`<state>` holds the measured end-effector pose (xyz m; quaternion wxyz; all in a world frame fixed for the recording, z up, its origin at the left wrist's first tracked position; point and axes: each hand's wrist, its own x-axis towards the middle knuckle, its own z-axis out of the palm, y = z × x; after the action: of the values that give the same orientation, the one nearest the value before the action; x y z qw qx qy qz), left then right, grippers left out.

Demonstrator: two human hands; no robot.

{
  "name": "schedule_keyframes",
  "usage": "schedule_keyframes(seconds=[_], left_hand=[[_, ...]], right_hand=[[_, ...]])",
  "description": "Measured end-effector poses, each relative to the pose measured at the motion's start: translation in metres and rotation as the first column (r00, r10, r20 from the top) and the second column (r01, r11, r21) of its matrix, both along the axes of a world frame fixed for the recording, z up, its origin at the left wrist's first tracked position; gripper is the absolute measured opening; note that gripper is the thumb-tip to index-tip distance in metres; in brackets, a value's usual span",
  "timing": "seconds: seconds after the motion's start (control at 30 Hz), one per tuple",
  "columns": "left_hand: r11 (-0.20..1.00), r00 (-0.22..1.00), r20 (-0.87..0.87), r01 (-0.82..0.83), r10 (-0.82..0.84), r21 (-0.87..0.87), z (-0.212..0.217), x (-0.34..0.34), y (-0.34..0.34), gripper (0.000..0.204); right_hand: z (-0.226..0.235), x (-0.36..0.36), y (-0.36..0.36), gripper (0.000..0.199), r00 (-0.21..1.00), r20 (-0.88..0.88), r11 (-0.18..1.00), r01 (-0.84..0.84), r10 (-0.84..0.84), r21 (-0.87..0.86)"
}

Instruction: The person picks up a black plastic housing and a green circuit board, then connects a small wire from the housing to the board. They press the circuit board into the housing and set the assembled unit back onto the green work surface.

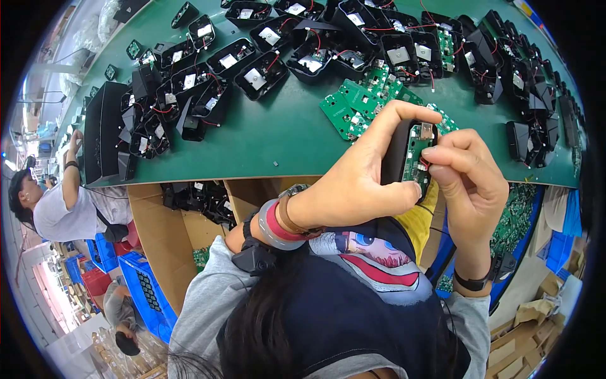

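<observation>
Gripping black housing (396, 151), left hand (353, 183) closed.

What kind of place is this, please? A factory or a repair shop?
Most likely an electronics assembly factory line. A long green worktable carries many identical black plastic housings with wires, and a pile of green circuit boards. Both hands fit a circuit board into one housing; another worker sits nearby.

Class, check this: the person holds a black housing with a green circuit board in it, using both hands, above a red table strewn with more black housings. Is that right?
Not quite. The table is green, not red, as the head view shows. The rest holds: the left hand and right hand hold a black housing with a green circuit board in it, above more black housings.
</observation>
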<state>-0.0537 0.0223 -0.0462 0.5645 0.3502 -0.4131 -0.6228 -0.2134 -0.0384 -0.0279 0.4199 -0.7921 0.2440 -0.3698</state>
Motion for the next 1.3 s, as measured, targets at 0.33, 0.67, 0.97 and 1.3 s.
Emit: schedule_keyframes(seconds=[0.33,0.67,0.97,1.3], left_hand=[[0.999,0.996,0.087,0.035,-0.032,-0.037,-0.002,0.0,0.0,0.066],[0.981,0.958,0.286,0.062,-0.007,-0.184,-0.008,-0.004,-0.001,0.055],[0.998,0.997,-0.027,-0.066,0.066,0.007,-0.016,-0.006,0.002,0.052],[0.994,0.99,-0.104,-0.101,0.097,-0.034,-0.016,-0.012,0.004,0.049]], right_hand=[[0.016,-0.004,-0.005,0.016,0.983,-0.18,0.983,-0.007,-0.027,-0.182],[0.041,0.002,-0.022,0.019,0.924,-0.369,0.963,0.003,0.101,0.271],[0.004,0.003,0.004,0.017,0.984,-0.156,0.96,0.036,-0.082,-0.279],[-0.003,-0.007,0.011,0.021,0.987,-0.155,0.984,0.011,-0.039,-0.177]])
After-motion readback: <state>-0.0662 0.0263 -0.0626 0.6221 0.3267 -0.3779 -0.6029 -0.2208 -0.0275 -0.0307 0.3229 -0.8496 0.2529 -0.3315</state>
